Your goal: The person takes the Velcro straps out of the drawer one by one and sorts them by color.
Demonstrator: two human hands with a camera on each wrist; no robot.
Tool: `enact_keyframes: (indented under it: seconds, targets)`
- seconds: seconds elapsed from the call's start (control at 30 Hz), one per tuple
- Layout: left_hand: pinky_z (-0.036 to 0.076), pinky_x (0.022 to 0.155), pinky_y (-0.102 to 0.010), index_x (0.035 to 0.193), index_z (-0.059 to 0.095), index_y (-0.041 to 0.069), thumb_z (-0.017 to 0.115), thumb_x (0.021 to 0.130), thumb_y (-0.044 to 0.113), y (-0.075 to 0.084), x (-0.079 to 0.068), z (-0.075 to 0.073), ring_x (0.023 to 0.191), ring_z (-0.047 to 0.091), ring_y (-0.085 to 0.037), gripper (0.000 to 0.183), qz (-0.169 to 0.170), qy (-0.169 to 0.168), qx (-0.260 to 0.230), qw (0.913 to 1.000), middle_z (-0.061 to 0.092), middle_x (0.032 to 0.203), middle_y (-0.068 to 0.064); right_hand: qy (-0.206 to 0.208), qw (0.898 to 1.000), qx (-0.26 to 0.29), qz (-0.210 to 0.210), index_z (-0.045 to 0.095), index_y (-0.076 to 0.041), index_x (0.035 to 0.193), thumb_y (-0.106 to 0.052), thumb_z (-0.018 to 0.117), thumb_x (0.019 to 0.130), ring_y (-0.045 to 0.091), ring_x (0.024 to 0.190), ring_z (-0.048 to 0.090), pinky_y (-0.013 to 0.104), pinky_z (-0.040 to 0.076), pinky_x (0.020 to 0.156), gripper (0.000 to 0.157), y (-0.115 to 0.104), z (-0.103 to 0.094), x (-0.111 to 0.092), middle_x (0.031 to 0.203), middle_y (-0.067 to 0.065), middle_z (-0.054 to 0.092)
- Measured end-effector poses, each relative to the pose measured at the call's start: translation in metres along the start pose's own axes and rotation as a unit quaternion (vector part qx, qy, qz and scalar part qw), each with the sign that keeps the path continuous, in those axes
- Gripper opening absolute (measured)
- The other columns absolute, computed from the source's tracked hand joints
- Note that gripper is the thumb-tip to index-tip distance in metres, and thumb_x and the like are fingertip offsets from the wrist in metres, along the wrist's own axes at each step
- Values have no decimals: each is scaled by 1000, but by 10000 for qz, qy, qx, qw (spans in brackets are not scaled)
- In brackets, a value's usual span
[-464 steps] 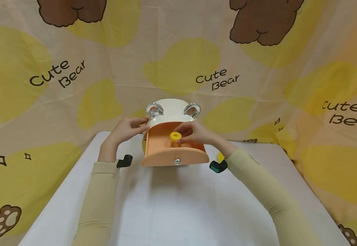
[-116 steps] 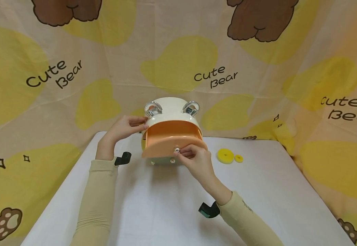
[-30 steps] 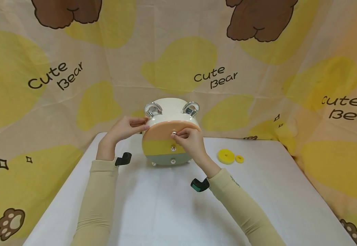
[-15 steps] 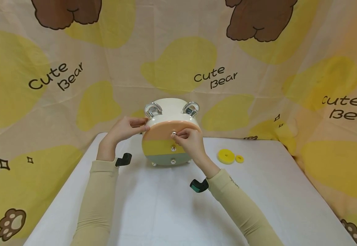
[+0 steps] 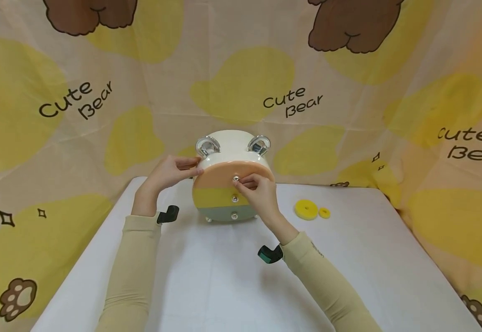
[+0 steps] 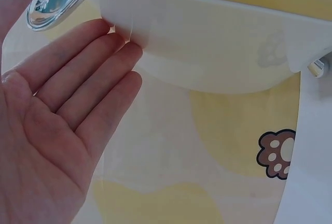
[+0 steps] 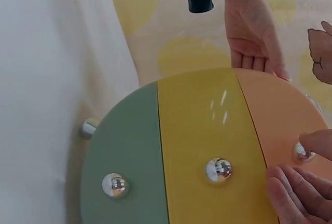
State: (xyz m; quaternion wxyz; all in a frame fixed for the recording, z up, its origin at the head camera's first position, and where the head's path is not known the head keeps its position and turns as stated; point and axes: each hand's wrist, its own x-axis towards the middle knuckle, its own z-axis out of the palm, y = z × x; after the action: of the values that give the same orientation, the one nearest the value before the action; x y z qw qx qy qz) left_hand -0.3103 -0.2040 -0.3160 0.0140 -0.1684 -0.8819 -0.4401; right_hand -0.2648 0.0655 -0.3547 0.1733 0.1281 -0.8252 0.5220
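Note:
A small toy-like drawer cabinet [image 5: 232, 154] with silver ears stands on the table, its orange, yellow and green drawer fronts all flush. My left hand [image 5: 167, 174] rests its extended fingers and thumb at the cabinet's upper left side; the left wrist view shows its open palm beside the white wall. With thumb and fingers my right hand [image 5: 259, 191] pinches the silver knob [image 7: 303, 152] of the top orange drawer [image 5: 220, 174]. The middle knob [image 7: 218, 171] and bottom knob [image 7: 115, 185] stand untouched. The drawers' insides are hidden.
A large yellow disc [image 5: 306, 209] and a small yellow ring [image 5: 324, 212] lie on the white table [image 5: 224, 281] to the right of the cabinet. A bear-print cloth [image 5: 174, 83] hangs behind. Black wrist mounts [image 5: 270, 254] stick out from my sleeves.
Earlier my right hand held a yellow ring-topped piece in the open top drawer. The drawer has since been pushed in by its knob. Over the last second almost nothing moves.

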Motion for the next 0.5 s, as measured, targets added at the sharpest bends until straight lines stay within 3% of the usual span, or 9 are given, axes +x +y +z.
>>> enact_keyframes:
  seconds: [0.5]
  targets:
    - [46, 99, -42, 127, 63, 19, 75, 74, 53, -2, 0, 0, 116, 61, -18, 64, -29, 76, -72, 9999, 64, 124, -3, 56, 9999, -134, 67, 70, -7, 90, -29, 77, 80, 14, 76, 70, 24, 57, 67, 25, 24, 4, -18, 84, 4, 73]
